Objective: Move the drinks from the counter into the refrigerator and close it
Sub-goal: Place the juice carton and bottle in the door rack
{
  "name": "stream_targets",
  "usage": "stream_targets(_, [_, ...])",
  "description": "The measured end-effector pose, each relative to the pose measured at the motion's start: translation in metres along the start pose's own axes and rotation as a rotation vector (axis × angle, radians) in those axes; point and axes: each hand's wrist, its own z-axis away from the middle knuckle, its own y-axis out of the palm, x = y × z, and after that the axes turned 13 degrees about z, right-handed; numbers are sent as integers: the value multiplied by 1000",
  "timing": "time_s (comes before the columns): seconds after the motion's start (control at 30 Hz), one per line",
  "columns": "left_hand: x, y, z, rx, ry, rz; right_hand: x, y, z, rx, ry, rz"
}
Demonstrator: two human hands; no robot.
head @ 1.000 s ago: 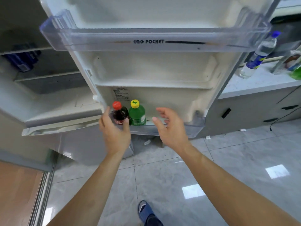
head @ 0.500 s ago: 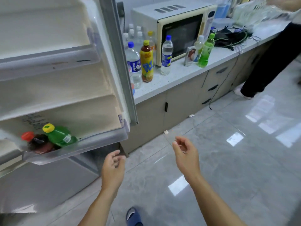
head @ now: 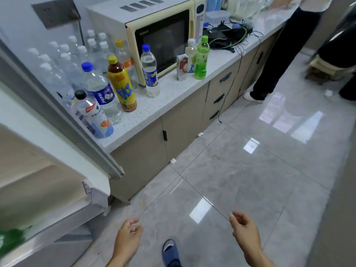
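Standing on the speckled white counter (head: 169, 93), beside a cream microwave (head: 154, 31), are plastic drinks: a yellow-labelled tea bottle (head: 122, 85), blue-capped water bottles (head: 150, 74), a green bottle (head: 201, 60) and a small carton (head: 182, 67). Left hand (head: 128, 235) and right hand (head: 243, 229) hang empty, fingers loosely curled, over glossy grey tile. The refrigerator door (head: 57, 132) stands open at left, a blurred green item (head: 11, 237) in its clear bottom shelf.

Green bottle (head: 11, 239) in the refrigerator door (head: 57, 189) a blur at the left edge, bystander (head: 285, 45) cropped above the waist.
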Motion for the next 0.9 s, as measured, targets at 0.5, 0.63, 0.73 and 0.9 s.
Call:
stream_targets(0.5, [-271,122,-92,175,297,163,233,30,-129,69,-223,-25])
stream_targets(0.63, [-334,162,-128,119,335,225,301,34,-189,87,-308,-30])
stream_targets(0.73, [-386,196,-157,89,361,228,355,30,-237,109,-378,-28])
stream_targets(0.9, [-473,248,-204,39,375,219,445,23,-310,119,-522,-37])
